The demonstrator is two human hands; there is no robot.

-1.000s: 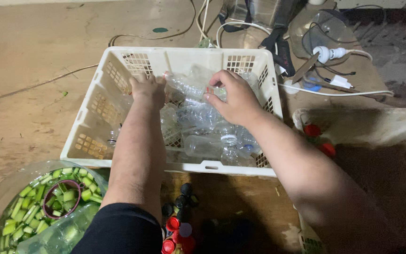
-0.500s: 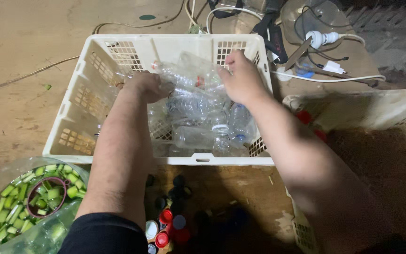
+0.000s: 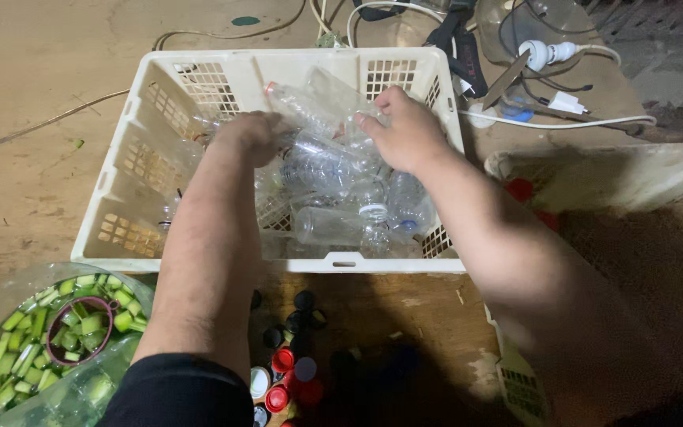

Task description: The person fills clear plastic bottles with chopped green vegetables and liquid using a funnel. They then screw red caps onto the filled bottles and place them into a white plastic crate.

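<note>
Clear plastic bottles point(image 3: 333, 186) lie piled in the right half of a white perforated crate point(image 3: 132, 178), which occupies the upper centre of the frame on a brown floor point(image 3: 33, 87). Both hands reach into the crate. The left hand point(image 3: 248, 136) is curled over the upper end of the pile, touching one bottle; whether it grips that bottle cannot be told. The right hand point(image 3: 405, 130) closes its fingers on a bottle near the crate's far wall. Loose red and black caps point(image 3: 290, 364) lie below the crate at bottom centre. A clear bowl of chopped green pieces point(image 3: 41, 340) sits at lower left. White cables point(image 3: 555, 122) run at upper right.
</note>
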